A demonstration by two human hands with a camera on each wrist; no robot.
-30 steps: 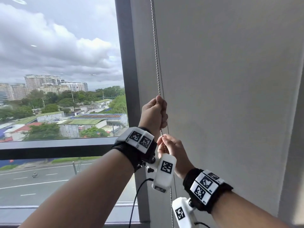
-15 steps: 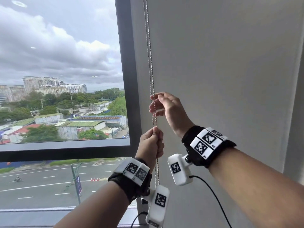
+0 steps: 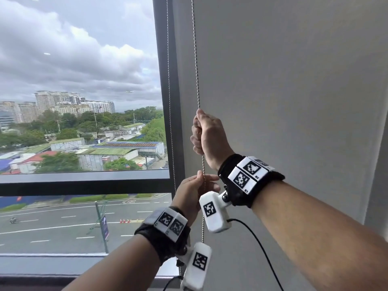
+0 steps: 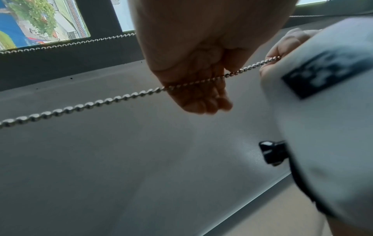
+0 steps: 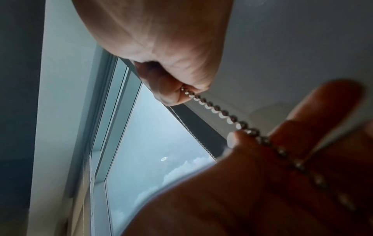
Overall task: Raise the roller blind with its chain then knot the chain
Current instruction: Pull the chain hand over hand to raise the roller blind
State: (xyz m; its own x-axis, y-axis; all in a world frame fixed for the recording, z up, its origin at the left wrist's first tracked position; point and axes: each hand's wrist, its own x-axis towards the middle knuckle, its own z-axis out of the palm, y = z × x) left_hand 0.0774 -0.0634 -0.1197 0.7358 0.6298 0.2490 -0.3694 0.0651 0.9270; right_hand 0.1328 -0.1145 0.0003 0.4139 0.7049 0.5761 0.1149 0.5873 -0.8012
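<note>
Since 0.5 s ago the right hand [image 3: 210,135] has closed from loose fingers into a fist around the chain [image 3: 196,66], and the left hand [image 3: 192,193] below it has eased from a fist to a lighter fingertip hold.

Filling the right half of the head view, the roller blind [image 3: 294,91] hangs lowered; its top and bottom edges are cut off by the frame, so how far it is raised cannot be told. At left, the window [image 3: 79,80] shows clouds, buildings and a road, with its dark frame [image 3: 165,80] running down the centre.

At centre, the right hand is curled tight on the front strand of the chain; in the right wrist view the beads vanish into the fist [image 5: 171,89], fingers hidden. Just below, the left hand pinches the same strand between thumb and fingertips; the left wrist view shows the beads crossing its palm [image 4: 193,83], but blur hides which fingers press.

Between the 2 hands the chain runs taut. A second strand [image 3: 170,101] hangs against the window frame, thin and hard to follow. Where the chain ends below is hidden by the wrist cameras.
</note>
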